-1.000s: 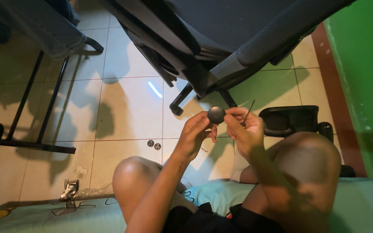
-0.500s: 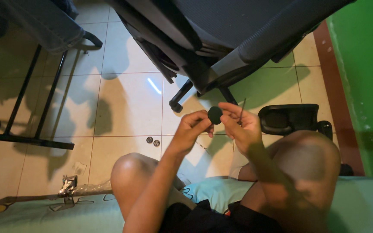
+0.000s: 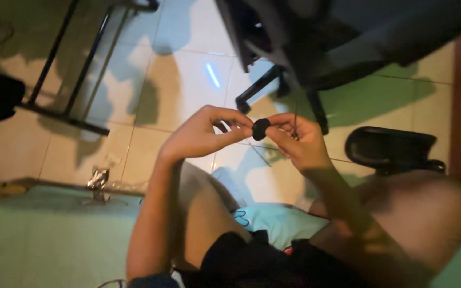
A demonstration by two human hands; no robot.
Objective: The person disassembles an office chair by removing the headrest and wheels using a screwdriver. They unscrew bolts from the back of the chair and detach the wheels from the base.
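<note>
1. Black round disc point(image 3: 260, 128), small and dark, sits between both hands, above the tiled floor point(image 3: 182, 101) and in front of the person's knees.
2. The left hand point(image 3: 201, 133) pinches the disc's left edge between thumb and forefinger; the other fingers curl loosely above it.
3. The right hand point(image 3: 297, 141) closes on the disc's right edge with its fingertips. The same hand also carries a thin dark rod point(image 3: 295, 120), which stands nearly upright just beside the disc. The frame is blurred, so the exact finger contact on the rod cannot be told.
4. Both grips are narrow and closed on the disc.
5. An office chair point(image 3: 348, 37), dark, lies tipped over the floor beyond the hands; one leg of its base point(image 3: 257, 90) with a castor reaches toward the left hand.
6. A black curved part point(image 3: 390, 149) lies on the floor to the right of the right hand, near the person's right knee.
7. A black metal frame point(image 3: 65, 69) stands at upper left, well apart from the hands.
8. A pale green sheet point(image 3: 49, 234) covers the surface on which the person sits.
</note>
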